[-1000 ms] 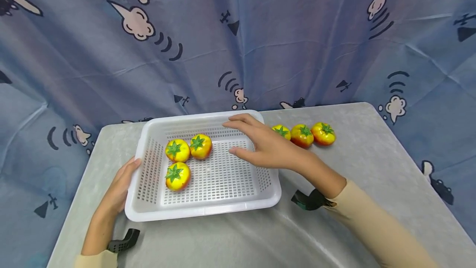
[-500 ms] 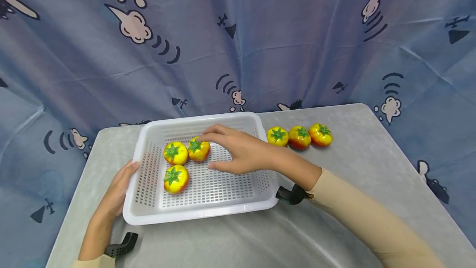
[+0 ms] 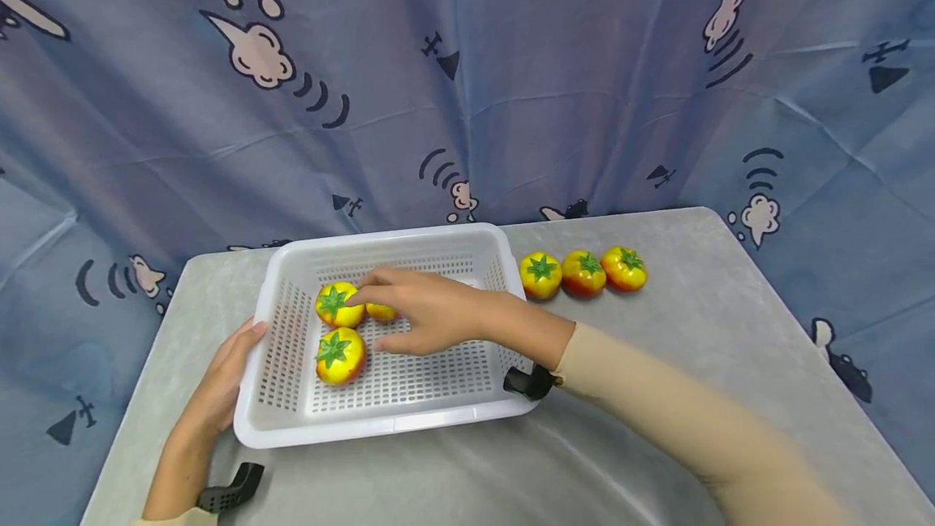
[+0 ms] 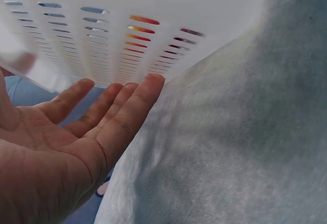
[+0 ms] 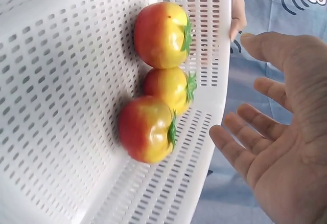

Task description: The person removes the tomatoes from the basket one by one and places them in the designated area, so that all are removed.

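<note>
A white plastic basket (image 3: 394,426) with slotted walls stands on the table. My left hand (image 3: 225,376) holds its left side, thumb at the rim and fingers against the outer wall, as the left wrist view shows. My right hand (image 3: 427,311) hovers over the basket, fingers spread and holding nothing. Three yellow-and-red tomatoes with green leafy tops are inside: a back-left tomato (image 3: 336,311), a front tomato (image 3: 340,357), and another tomato (image 3: 381,312) partly hidden by the right hand. In the right wrist view these tomatoes (image 5: 162,35) sit close together beside the open palm.
Right of the basket, three more tomatoes (image 3: 583,275) sit in a row on the grey table (image 3: 701,331). A blue patterned curtain (image 3: 467,88) hangs behind the table's back edge.
My right hand has moved left and slightly toward me, from the basket's right part to over the tomatoes inside. The left hand keeps its hold, and the tomatoes stay in place.
</note>
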Tool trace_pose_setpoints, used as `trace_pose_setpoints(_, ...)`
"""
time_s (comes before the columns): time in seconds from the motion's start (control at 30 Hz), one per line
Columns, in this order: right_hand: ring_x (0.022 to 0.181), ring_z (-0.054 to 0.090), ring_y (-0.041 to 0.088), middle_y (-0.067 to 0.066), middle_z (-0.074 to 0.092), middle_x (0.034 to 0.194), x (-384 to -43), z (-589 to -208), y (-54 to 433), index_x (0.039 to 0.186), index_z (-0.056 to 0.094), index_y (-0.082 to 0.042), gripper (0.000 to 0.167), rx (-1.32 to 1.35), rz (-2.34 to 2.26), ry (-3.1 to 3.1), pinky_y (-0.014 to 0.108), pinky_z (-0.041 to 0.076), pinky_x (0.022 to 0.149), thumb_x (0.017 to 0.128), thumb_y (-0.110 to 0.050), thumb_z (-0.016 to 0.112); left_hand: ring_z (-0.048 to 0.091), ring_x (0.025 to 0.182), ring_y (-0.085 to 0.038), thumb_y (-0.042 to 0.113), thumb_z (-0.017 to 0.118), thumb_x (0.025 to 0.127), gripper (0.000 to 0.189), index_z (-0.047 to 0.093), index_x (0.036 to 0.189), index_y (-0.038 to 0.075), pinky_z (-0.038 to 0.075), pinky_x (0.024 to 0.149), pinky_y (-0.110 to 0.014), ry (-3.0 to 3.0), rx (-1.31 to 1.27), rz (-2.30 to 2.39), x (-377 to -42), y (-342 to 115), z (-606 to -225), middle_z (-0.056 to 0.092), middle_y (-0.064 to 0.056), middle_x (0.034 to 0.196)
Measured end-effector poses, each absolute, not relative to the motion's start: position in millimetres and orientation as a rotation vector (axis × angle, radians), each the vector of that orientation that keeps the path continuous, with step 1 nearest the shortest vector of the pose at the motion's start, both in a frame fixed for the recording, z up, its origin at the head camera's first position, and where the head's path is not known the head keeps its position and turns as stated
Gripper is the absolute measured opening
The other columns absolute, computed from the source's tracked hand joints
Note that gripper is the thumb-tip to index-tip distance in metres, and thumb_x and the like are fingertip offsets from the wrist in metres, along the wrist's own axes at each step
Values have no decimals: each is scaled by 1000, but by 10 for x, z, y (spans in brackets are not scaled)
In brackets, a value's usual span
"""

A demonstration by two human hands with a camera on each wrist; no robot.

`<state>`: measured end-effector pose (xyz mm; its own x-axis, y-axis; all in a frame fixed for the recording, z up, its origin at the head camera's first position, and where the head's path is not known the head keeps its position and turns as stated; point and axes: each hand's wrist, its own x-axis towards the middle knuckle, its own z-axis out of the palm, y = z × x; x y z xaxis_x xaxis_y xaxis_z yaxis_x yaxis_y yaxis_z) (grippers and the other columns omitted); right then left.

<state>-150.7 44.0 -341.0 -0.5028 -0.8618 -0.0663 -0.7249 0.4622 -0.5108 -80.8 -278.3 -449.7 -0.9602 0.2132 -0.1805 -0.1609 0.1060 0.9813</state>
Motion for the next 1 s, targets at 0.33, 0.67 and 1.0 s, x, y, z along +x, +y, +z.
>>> trace_pose_setpoints(0.33,138,54,13,1,52,156,-1528,-3507,188,153,56,-21,57,-1429,-554,2338,26,44,120,100,-32,74,73,107,-11,45,26,116,68,14,168,3,64,85,-40,2111,-26,1945,-806,-2785,-4500,62,-5,130)
trace_pose_setpoints(0.67,146,49,12,-1,49,161,-1574,-3633,10,154,55,-21,59,-1405,-470,2318,27,40,124,99,-30,76,72,108,-10,46,26,116,68,14,169,5,64,86,-40,2121,-22,1938,-841,-2766,-4496,53,-24,142)
trace_pose_setpoints(1.0,146,50,11,-5,53,159,-1550,-3721,-197,154,55,-22,67,-1459,-380,2279,26,40,123,94,-32,82,69,110,-5,46,23,116,69,9,170,7,63,89,-39,2115,-28,1917,-811,-2762,-4486,30,-42,160)
